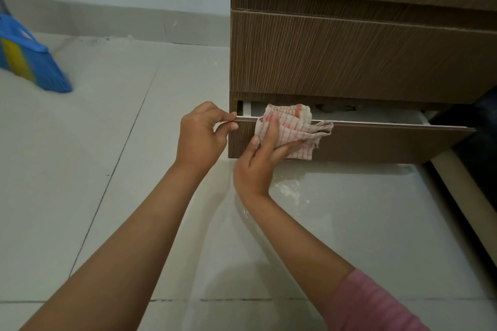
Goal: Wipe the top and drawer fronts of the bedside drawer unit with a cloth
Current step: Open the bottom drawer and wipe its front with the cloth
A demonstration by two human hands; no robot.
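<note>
The brown wood-grain bedside drawer unit [363, 56] stands at the upper right. Its bottom drawer [376, 142] is pulled partly out, and some dark contents show inside. My left hand [201, 134] pinches the top left corner of that drawer front between thumb and fingers. My right hand [258, 158] holds a white cloth with red stripes [290, 126] against the left part of the drawer front. The cloth is bunched and drapes over the drawer's top edge. The two upper drawers are closed.
A blue and yellow broom head [29, 62] rests on the pale tiled floor [134, 169] at the far left. A wall with a grey skirting runs behind. A dark piece of furniture with a pale rail [468, 191] sits at the right edge.
</note>
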